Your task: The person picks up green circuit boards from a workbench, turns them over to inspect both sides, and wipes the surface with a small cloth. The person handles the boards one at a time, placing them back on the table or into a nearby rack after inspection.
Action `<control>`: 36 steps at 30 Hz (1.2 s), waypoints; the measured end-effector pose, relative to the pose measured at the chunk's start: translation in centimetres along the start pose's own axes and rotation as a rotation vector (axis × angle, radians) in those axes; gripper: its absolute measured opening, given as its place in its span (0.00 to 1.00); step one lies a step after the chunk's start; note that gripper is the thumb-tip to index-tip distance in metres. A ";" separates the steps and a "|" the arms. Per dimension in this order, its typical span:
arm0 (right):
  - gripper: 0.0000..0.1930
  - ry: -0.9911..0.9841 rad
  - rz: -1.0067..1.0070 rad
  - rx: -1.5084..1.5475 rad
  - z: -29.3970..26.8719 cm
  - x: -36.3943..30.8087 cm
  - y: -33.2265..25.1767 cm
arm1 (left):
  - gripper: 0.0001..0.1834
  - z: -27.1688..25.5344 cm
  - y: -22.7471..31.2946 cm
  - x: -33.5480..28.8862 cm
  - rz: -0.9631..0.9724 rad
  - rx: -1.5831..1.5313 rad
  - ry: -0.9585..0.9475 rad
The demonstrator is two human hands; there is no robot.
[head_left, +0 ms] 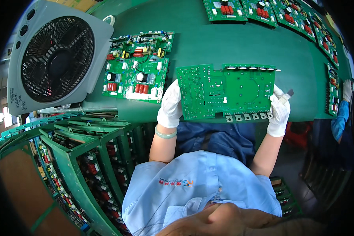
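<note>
Left hand (171,104) and right hand (279,110) grip the board (229,90) between them, a tool (290,93) at the right; best keep to its edges, tool tip turned outward. Beyond the left hand: more boards (154,69), then a fan (59,65).

Green with pale specks on the central circuit board (247,88); white on the gloves (170,105); grey (black within) on the upper-left fan (59,59).
</note>
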State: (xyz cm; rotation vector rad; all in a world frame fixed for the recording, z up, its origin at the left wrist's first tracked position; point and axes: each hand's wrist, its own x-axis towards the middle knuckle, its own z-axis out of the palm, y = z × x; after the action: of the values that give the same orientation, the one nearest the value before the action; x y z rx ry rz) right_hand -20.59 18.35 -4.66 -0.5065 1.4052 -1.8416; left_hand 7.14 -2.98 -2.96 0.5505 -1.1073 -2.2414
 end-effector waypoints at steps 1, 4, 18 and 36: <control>0.25 -0.010 0.001 -0.011 -0.4 0.0 0.2 | 0.40 0.1 0.0 0.0 -0.003 0.002 -0.006; 0.26 -0.027 -0.014 -0.027 -0.6 0.1 0.6 | 0.41 0.0 -0.1 -0.2 -0.011 0.039 0.039; 0.24 -0.007 -0.044 -0.093 0.4 -0.1 -0.1 | 0.41 -0.1 -0.2 -0.2 -0.019 0.112 0.107; 0.22 -0.010 -0.036 -0.030 0.3 -0.1 -0.1 | 0.42 0.2 0.1 -0.1 -0.040 0.085 0.106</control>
State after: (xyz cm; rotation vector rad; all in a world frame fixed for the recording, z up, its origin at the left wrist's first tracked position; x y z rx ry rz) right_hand -20.39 18.21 -4.43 -0.5588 1.4277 -1.8461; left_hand 7.15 -2.80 -2.76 0.7238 -1.1505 -2.1792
